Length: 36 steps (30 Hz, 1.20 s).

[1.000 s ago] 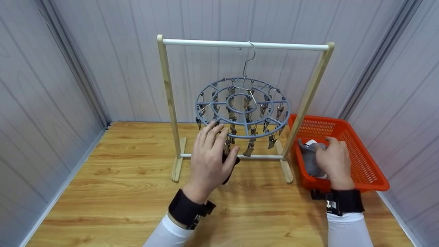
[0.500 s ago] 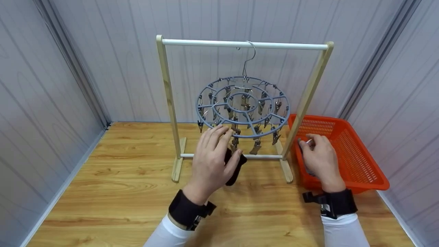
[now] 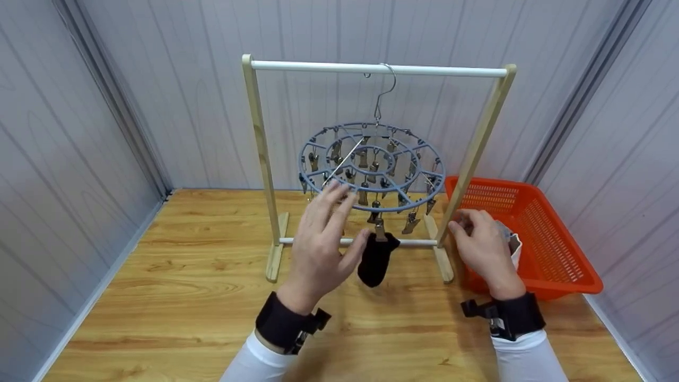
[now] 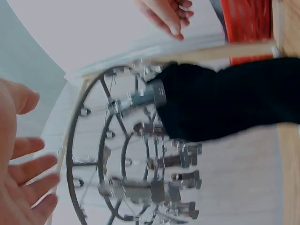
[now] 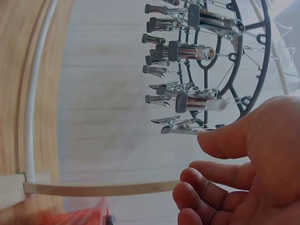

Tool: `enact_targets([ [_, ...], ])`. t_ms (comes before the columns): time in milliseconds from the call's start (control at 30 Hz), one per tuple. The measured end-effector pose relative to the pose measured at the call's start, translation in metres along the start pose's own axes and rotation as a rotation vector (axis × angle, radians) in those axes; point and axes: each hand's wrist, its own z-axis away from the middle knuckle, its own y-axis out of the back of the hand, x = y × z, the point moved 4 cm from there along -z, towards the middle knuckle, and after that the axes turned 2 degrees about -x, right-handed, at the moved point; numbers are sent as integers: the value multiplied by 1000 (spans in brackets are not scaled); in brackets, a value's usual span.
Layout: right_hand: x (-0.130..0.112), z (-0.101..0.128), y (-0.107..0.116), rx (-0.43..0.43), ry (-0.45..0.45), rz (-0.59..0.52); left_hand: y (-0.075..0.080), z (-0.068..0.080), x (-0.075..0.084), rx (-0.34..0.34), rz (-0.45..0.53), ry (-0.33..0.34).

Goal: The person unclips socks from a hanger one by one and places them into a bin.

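A black sock (image 3: 375, 262) hangs from a metal clip (image 3: 380, 231) at the front of a round grey-blue clip hanger (image 3: 383, 208). My left hand (image 3: 321, 241) is raised just left of the sock, its fingers spread near the hanger's front rim. In the left wrist view that hand (image 4: 23, 173) stands apart from the sock (image 4: 234, 96) with nothing in it. Over the left rim of the orange basket (image 3: 562, 233) is my right hand (image 3: 482, 246), fingers loosely bent. The right wrist view shows nothing between its thumb and fingers. Grey and white cloth (image 3: 513, 246) shows behind it, partly hidden.
The hanger's hook (image 3: 392, 79) sits on the white top bar (image 3: 318, 66) of a wooden stand. Its right post (image 3: 480, 138) rises between the hanger and the basket. Several bare clips (image 3: 411, 223) dangle from the rings. A wood-patterned tabletop (image 3: 201, 292) lies below.
The hanger has turned, carrying the black sock rightward out from behind my left hand. My right hand has moved left from over the grey cloth to the basket's left rim.
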Motion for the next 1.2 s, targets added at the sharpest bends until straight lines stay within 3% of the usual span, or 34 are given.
enact_targets([
  [100, -3, -1, -3, -24, 9, -13, 2, 2, -7, 16, -83, 72],
  [233, -8, -1, -10, -101, 44, -71, -1, 4, -13, -18, -153, 134],
  [433, -13, 5, -24, -320, 81, -181, -5, 5, -12, -53, -168, 133],
  [600, -13, 7, -44, -438, 62, -234, -8, 5, -11, -70, -158, 134],
  [900, -6, 6, -85, -506, 41, -385, -10, 7, -9, -81, -146, 122],
  [1067, -4, 9, -99, -529, -4, -444, -10, 7, -8, -77, -141, 115],
  [1200, -7, 10, -106, -549, 14, -517, -9, 7, -7, -86, -140, 117],
])
